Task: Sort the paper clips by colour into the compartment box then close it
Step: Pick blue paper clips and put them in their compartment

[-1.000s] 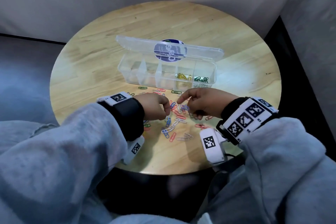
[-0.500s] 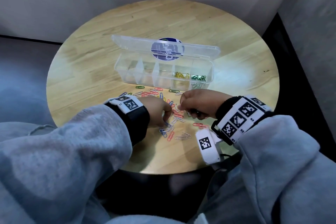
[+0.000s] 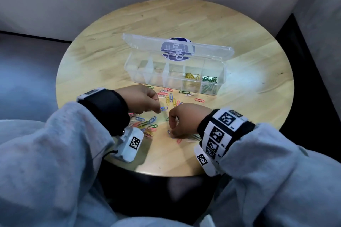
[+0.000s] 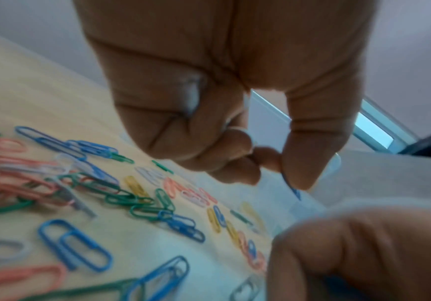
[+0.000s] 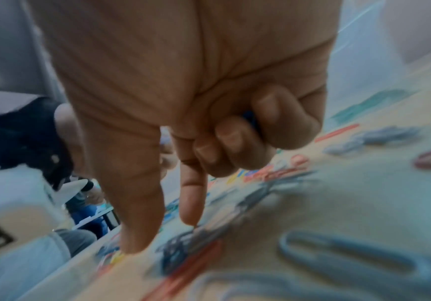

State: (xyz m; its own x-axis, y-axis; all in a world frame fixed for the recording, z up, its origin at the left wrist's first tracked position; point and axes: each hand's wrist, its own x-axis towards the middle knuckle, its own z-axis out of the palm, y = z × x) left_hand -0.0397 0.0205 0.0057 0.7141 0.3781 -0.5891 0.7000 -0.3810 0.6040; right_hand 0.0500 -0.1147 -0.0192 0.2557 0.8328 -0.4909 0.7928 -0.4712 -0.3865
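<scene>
Yellow and green clips sit in the open box (image 3: 175,77); most remain loose, left hand (image 3: 142,100) pinching a blue clip (image 3: 163,108), right hand (image 3: 184,120) curled around blue clips, forefinger and thumb reaching for another.

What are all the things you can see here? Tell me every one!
Table: one, round, light wood, under everything.
Compartment box: one, clear plastic, middle of the table.
Lid: one, clear with a round blue sticker, open, standing behind the box.
Yellow clips: a few, in the second compartment from the right.
Green clips: a few, in the rightmost compartment.
Loose paper clips: many, blue, green, pink, yellow and white, scattered in front of the box.
Left hand: pinches a blue clip.
Right hand: thumb and forefinger reach down to the clips; the other fingers curl round something blue.
</scene>
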